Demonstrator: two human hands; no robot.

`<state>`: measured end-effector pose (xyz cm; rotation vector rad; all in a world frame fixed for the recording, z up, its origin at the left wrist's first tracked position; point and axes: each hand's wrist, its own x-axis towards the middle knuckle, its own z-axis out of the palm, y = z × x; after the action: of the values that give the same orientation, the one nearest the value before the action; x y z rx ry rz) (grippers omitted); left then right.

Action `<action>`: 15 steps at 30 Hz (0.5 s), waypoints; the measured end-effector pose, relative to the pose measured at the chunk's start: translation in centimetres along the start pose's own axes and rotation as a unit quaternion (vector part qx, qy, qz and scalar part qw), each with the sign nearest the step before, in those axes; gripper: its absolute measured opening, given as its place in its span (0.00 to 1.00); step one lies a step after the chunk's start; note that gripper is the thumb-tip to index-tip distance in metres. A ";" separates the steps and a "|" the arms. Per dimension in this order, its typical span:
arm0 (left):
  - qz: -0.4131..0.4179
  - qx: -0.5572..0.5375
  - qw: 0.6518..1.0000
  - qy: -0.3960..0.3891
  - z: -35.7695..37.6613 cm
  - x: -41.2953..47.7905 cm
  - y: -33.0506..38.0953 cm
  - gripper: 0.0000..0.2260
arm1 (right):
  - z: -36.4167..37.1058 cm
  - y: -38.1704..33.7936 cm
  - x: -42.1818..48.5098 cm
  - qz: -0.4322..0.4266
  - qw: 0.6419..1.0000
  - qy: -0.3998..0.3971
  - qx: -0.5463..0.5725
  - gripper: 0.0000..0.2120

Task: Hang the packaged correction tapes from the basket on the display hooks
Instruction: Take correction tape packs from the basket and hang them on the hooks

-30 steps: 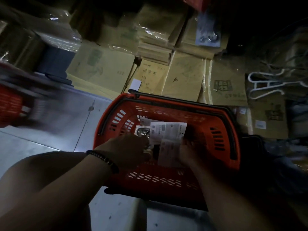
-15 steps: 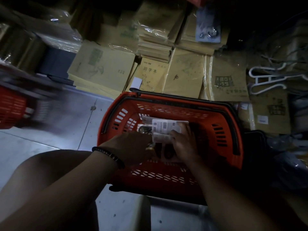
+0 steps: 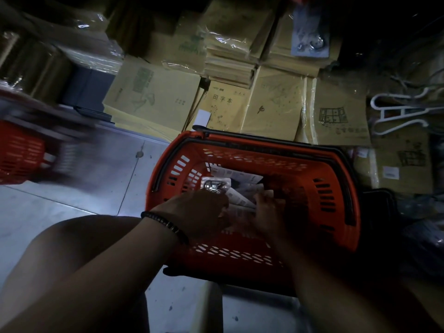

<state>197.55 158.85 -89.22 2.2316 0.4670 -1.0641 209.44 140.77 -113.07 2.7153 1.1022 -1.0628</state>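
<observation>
An orange plastic basket (image 3: 331, 188) with black handles stands on the floor in front of me. Inside lie several white packaged correction tapes (image 3: 236, 182), one showing a clear blister. Both my hands are down in the basket among them. My left hand (image 3: 197, 212), with a dark bead bracelet at the wrist, has its fingers curled around packages near the blister pack. My right hand (image 3: 266, 210) grips the white packages from the right side. The scene is dim, and the fingertips are partly hidden by the cards. No display hooks show clearly.
Stacks of wrapped tan exercise books (image 3: 228, 106) line the shelf behind the basket. A white plastic hanger (image 3: 396, 114) lies at the right. A second red basket (image 3: 19, 152) sits blurred at the left on the grey tiled floor (image 3: 84, 179). My bare knee (image 3: 79, 239) is at lower left.
The white package held up a second ago has come down into the basket. My right hand moved in over the packages, close beside my left hand.
</observation>
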 end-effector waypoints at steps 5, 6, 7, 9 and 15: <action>-0.009 0.011 1.000 -0.010 -0.1 -0.2 0.3 0.19 | -1.1 -0.9 0.0 -0.043 0.997 -0.061 0.034 0.26; -0.011 0.006 1.000 -0.011 0.0 -0.2 0.2 0.19 | -1.3 -0.9 -0.1 -0.041 0.996 -0.065 0.049 0.24; -0.012 -0.002 1.000 -0.014 -0.1 -0.3 0.0 0.20 | -1.1 -0.7 -0.3 -0.044 0.994 -0.067 0.075 0.22; -0.008 -0.021 1.000 -0.013 -0.5 -0.4 -0.4 0.21 | -1.4 -0.4 -1.2 -0.049 0.990 -0.073 0.115 0.21; -0.033 -0.031 0.999 0.014 -1.3 -0.6 -1.7 0.21 | -6.1 -0.6 -3.1 -0.083 0.985 -0.078 0.131 0.20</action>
<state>197.04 160.97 -88.75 2.1913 0.5823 -1.0398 211.08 140.93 -106.42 2.7033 1.2623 -1.5173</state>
